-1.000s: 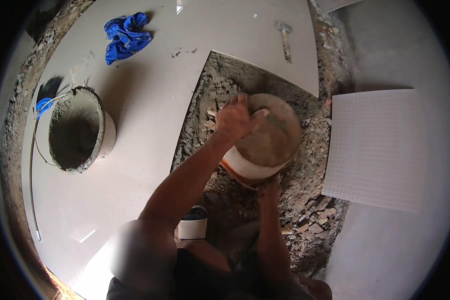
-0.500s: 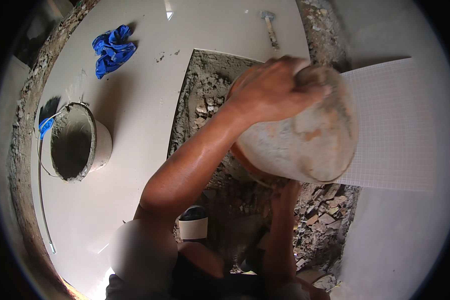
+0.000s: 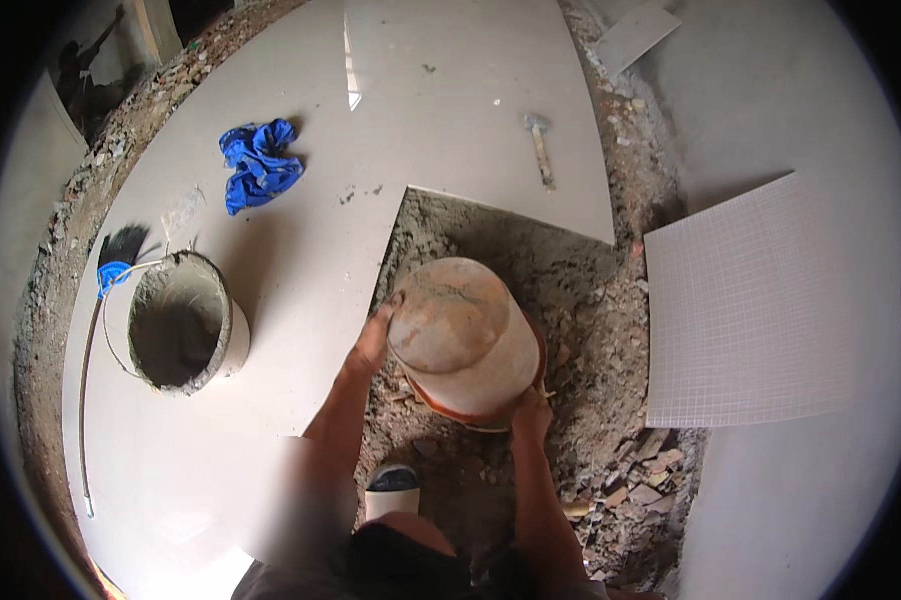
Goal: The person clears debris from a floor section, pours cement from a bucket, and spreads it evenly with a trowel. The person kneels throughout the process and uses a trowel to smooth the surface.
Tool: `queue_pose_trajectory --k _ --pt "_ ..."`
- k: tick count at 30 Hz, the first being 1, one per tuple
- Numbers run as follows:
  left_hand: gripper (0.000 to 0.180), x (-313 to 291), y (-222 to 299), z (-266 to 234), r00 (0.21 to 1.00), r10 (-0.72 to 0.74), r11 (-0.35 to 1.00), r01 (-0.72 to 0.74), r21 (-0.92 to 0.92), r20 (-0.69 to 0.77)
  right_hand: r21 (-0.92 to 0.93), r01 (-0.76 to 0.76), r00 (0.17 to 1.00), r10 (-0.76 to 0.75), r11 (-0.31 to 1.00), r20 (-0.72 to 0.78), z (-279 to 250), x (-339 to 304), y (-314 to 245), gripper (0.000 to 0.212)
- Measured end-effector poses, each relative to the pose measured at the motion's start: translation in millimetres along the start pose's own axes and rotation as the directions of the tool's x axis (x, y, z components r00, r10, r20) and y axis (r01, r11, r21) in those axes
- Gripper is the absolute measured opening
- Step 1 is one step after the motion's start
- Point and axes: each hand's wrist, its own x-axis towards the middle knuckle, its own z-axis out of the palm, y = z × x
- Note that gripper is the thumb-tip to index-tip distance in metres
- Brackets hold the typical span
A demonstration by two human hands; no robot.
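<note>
A mortar-stained bucket (image 3: 490, 365) is tipped over in front of me, its scuffed base turned up and its orange-red rim toward the lower right. My left hand (image 3: 375, 335) grips the left side of the base, fingers curled at its edge. Down at the rim, my right hand (image 3: 532, 412) is closed on the bucket's edge. Under and around the bucket lies rough grey mortar (image 3: 550, 255), filling the untiled gap. The bucket's mouth is hidden from view.
On the pale tiles at left stand a second bucket (image 3: 238, 340) with grey mortar inside and a long-handled broom (image 3: 88, 400). Further off lie a blue cloth (image 3: 260, 165) and a hammer (image 3: 540, 150). A grid-backed tile (image 3: 740, 310) sits at right, above broken rubble (image 3: 640, 480).
The bucket has swung left and tilted so its base faces up. My left hand has shifted from the base's upper side to its left edge. The view has shifted too.
</note>
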Motion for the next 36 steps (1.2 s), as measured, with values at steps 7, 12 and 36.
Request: queue_pose_trajectory --k 7,12,36 --pt "0.081 -4.3 85.9 10.9 0.973 0.218 0.897 -0.17 0.409 -0.073 0.233 0.221 0.969 -0.24 0.947 0.054 -16.6 15.8 -60.5 0.032" --pt "0.065 -23.4 40.7 -11.1 0.951 0.188 0.896 -0.064 0.439 -0.245 -0.189 0.216 0.976 -0.208 0.958 0.064 4.3 37.3 -28.5 0.041" --pt "0.066 10.4 -80.4 189.7 0.783 -0.37 0.751 -0.065 0.658 0.499 -0.611 0.6 0.59 -0.802 0.516 -0.098 -333.8 -216.3 -191.2 0.02"
